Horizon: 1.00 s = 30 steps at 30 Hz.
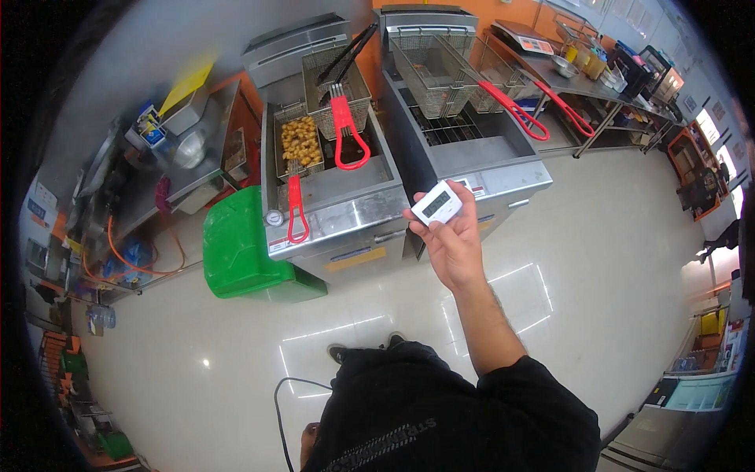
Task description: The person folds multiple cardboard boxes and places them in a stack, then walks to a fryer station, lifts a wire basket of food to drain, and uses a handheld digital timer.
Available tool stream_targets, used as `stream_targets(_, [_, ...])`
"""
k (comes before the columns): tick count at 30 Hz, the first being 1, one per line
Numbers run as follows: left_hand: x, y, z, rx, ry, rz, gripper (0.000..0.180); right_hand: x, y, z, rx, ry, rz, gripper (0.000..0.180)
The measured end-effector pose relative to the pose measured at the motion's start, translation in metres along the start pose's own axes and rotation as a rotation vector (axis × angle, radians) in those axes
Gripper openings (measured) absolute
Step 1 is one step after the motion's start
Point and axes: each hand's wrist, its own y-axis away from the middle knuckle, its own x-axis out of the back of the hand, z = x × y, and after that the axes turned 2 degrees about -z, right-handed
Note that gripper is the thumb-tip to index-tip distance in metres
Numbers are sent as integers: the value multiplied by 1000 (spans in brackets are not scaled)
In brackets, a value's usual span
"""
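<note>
My right hand (458, 244) is raised in front of the fryers, its fingers and thumb wrapped round a small white digital timer (437, 204) with a grey display. Low beside my body, only a bit of my left hand (310, 436) shows; its fingers are mostly hidden. Beyond the timer, the left fryer (338, 208) holds a wire basket of golden fried pieces (301, 141) with a red handle (296, 212). Another red-handled basket (318, 71) rests tilted behind it, with black tongs (350, 55) lying across.
Two wire baskets with red handles (515, 110) sit on the right fryer (487, 153). A green lidded bin (244, 248) stands left of the fryers. Steel tables with a metal bowl (189, 149) and a scale (523, 39) flank them. A dark cable (279, 409) hangs beside me.
</note>
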Motion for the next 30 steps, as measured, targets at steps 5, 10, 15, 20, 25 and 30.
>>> stream_targets(5, [1,5,-6,45,-42,7,35,4,-1,3,18,41,16,62])
stream_targets(10, [1,11,-10,67,-41,18,35,3,-2,5,9,21,29,61])
stream_targets(15, [0,10,-11,73,-40,18,35,0,-2,4,-30,7,64,62])
stream_targets(20, [0,6,-9,71,-42,21,36,-8,-2,3,-23,10,25,64])
stream_targets(25, [2,4,-8,75,-46,18,36,-8,-3,4,-21,2,13,67])
stream_targets(30, [2,5,-7,74,-48,14,36,-4,-2,7,-24,5,30,66])
